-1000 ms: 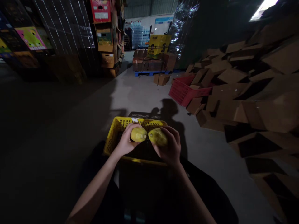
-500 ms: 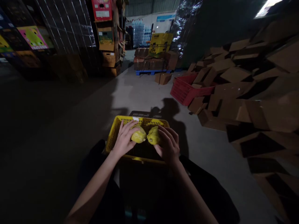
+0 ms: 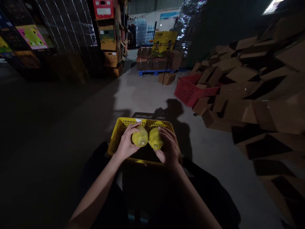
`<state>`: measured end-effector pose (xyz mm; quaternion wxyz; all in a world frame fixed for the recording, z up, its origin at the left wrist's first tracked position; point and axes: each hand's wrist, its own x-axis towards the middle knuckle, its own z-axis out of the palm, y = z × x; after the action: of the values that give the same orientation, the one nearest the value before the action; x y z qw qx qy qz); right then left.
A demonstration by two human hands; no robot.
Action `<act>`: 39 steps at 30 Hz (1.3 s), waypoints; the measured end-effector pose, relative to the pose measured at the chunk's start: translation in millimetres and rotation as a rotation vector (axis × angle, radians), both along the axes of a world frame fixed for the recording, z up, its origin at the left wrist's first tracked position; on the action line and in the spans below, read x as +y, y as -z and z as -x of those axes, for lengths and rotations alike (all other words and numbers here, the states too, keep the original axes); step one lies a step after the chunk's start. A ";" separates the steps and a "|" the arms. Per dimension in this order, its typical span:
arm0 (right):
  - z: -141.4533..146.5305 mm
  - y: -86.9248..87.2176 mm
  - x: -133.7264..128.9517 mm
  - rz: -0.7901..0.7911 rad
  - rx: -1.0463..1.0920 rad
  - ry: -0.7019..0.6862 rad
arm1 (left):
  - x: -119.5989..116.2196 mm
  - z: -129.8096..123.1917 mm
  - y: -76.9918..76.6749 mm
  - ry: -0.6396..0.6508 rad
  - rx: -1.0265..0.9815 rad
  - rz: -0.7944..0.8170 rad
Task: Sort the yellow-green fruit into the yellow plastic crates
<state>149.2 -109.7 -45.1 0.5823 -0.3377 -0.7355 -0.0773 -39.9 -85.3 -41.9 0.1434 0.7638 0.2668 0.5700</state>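
- My left hand (image 3: 125, 143): one item in grip; fingers partly spread and bent to the fruit's width, thumb low on the near side, fingers over the far side.
- Left yellow fruit (image 3: 139, 136), held there: pale, blunt tip turned toward me and a little to the right; long axis runs away from me, so I see it nearly end-on and its length is foreshortened.
- My right hand (image 3: 171, 146): one item in grip; fingers bent over the fruit's upper right side, thumb low, opened about as wide as the fruit.
- Right yellow fruit (image 3: 155, 138), held there: knobbed tip toward me and downward; long axis runs roughly from far to near, more of its ribbed flank showing than on its neighbour.
- Position of the pair: side by side, over the mouth of the yellow basket; contact between them, and their height against its rim, I cannot tell.
- Yellow basket (image 3: 127, 121): slotted walls, longer side across my view, white tag (image 3: 138, 120) on the far rim; interior too dark to read.
- Grey floor (image 3: 140, 95): ahead, red crate (image 3: 189, 92) beside heaped cardboard boxes (image 3: 243, 92) at right.
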 end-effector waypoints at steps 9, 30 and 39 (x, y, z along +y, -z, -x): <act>2.6 -16.4 -9.7 0.121 0.108 0.022 | -6.1 1.7 -14.3 0.098 -0.047 0.035; 8.0 -22.6 3.4 0.353 0.280 -0.070 | 4.0 -0.7 -15.5 0.066 -0.223 0.315; -2.0 -62.2 79.8 0.372 0.351 -0.130 | 82.5 -17.9 -54.5 0.122 -0.366 0.424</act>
<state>151.2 -29.8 17.1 0.6326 -0.3992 -0.6449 0.1567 -22.0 -2.8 12.6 0.3798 0.6158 0.3035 0.6201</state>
